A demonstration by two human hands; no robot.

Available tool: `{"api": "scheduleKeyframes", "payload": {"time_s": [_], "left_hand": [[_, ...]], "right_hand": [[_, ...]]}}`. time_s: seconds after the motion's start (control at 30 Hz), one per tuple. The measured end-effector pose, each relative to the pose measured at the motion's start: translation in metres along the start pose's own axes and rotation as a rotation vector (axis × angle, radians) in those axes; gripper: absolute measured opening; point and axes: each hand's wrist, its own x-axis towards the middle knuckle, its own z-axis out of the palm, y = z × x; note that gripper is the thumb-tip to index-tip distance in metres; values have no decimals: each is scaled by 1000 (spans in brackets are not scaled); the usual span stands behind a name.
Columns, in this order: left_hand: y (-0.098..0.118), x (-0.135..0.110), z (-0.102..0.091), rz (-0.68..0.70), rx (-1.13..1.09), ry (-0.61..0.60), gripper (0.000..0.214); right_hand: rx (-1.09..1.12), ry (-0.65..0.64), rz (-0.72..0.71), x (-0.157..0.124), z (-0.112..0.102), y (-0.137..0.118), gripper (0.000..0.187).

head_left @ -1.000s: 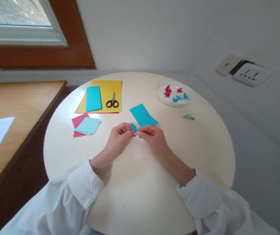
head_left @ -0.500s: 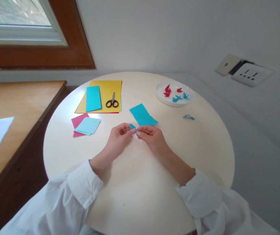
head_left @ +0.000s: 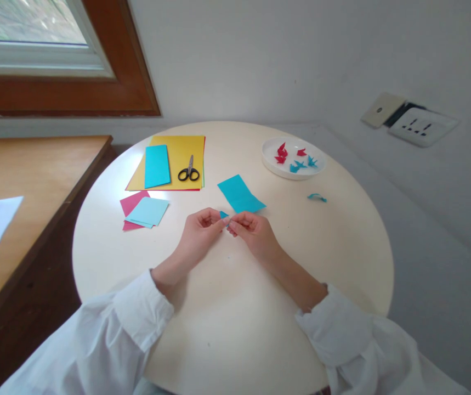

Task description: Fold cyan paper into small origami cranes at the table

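Between my fingertips, over the middle of the round table, is a small folded piece of blue paper [head_left: 223, 215]. My left hand [head_left: 203, 229] pinches it from the left, thumb on top. From the right, my right hand [head_left: 255, 232] pinches its other end between thumb and forefinger. Most of the paper is hidden by the fingers, so its folded shape cannot be made out. Just beyond my hands lies a creased blue sheet [head_left: 239, 193], its right end slightly raised.
A white dish [head_left: 265, 160] at the back right holds small red and blue folded paper birds. Near it lies a curled blue strip [head_left: 317, 197]. Black-handled scissors [head_left: 188, 171] and a blue rectangle [head_left: 157, 166] rest on yellow sheets [head_left: 177, 144]. Pale blue squares [head_left: 149, 211] overlap pink ones [head_left: 130, 203].
My right hand's fingers have curled in slightly closer over the folded blue paper, covering a little more of it. Everything else on the table stays in place.
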Motion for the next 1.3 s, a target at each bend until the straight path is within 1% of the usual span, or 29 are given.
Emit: {"api": "scheduleKeyframes", "payload": {"time_s": [0.17,0.37,0.53,0.77,0.83,0.97,1.03,1.13,1.23,1.3], "left_hand": [[1,0,1,-15,16,-7,17],[4,-1,3,24,-101,32,15],[6,-2,4,35,-103,27,17],[4,1,3,-73,-119,51,23],[4,2,2,-77,-115,60,24],[5,1,3,-85,-127,82,23],[6,0,3,-89,-131,72,22],[6,-1,4,-78,-118,52,18],[5,-2,4,-78,-105,44,15],[5,-1,4,-83,-103,30,15]], "right_hand": [[-133,-31,-80,-1,-1,2,17],[-95,-30,-63,-2,3,1,23],[-150,-31,-94,-3,3,0,24],[-177,-52,-109,0,-2,1,24],[-195,-14,-108,0,-2,1,24],[-257,169,-156,-1,-2,-1,22],[-304,227,-204,-2,-2,-1,24],[-345,222,-254,-3,-2,-1,19],[-333,190,-261,-3,-2,1,12],[-324,177,-255,-2,-2,2,10]]}}
